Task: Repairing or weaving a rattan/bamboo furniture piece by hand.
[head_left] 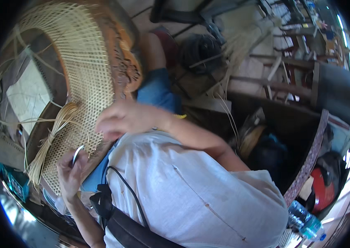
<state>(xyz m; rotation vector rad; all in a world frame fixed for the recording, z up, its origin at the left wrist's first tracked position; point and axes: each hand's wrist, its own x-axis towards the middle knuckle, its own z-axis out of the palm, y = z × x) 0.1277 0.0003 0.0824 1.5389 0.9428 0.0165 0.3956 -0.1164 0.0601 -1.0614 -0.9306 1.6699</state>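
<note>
A woven cane panel in a carved wooden chair frame lies slanted over my lap. My left hand is closed at the panel's lower edge, pinching a thin, white, curved piece whose kind I cannot make out. Above and to the right of it, my right hand hovers at the panel's edge. It is smeared by motion, with the fingers bent downward, and whether they hold anything does not show. A tied bundle of cane strands rests on the weave beside my left hand.
Loose cane strands trail off the panel's left side. Behind my right arm stands a dark open box with things inside. Wooden chair frames are stacked at the far right. A plastic bottle stands at the lower right.
</note>
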